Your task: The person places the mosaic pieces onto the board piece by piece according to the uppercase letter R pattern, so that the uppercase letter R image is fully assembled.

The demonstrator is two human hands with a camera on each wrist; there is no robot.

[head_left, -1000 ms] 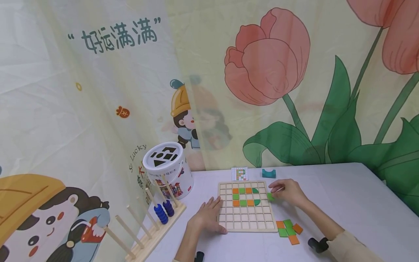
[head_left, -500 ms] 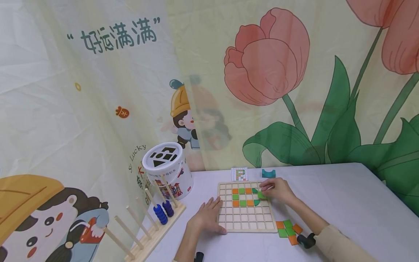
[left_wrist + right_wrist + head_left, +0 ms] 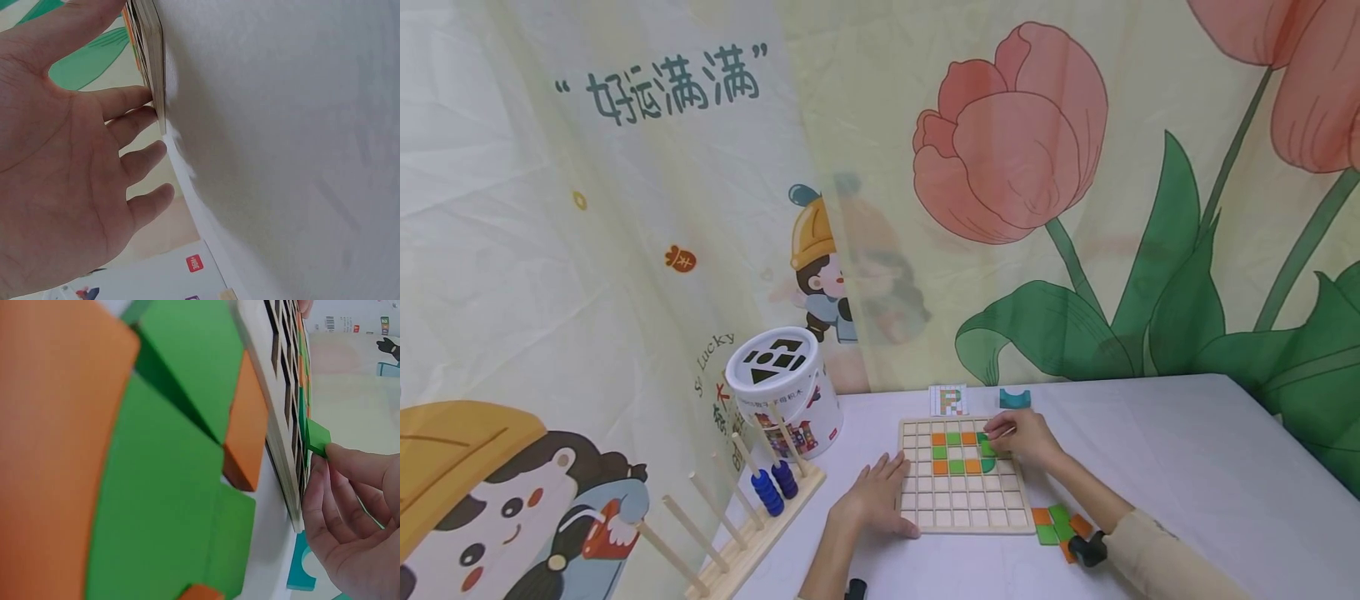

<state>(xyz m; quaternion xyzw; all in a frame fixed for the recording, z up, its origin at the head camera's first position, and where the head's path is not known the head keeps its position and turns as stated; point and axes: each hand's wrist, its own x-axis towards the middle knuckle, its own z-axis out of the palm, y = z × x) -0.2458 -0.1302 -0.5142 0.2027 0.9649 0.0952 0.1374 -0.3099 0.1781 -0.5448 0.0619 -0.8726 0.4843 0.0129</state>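
Note:
A wooden grid board (image 3: 966, 500) lies on the table, with orange, green and dark green tiles set in its upper cells. My right hand (image 3: 1026, 437) pinches a light green square tile (image 3: 318, 437) between thumb and fingers, over the board's upper right cells. In the right wrist view the tile is tilted, close over the board. My left hand (image 3: 876, 496) rests at the board's left edge with its fingers spread. In the left wrist view, fingertips (image 3: 144, 119) of that hand touch the board's side.
Loose orange and green tiles (image 3: 1048, 535) lie right of the board's lower corner. Behind it are a pattern card (image 3: 949, 400) and a teal arch block (image 3: 1015, 399). A white bucket (image 3: 827, 392) and a wooden peg rack (image 3: 752, 533) with blue beads stand at left.
My right hand has carried the light green tile leftward, from beside the board's right edge to over its upper right cells. The left hand stays in place.

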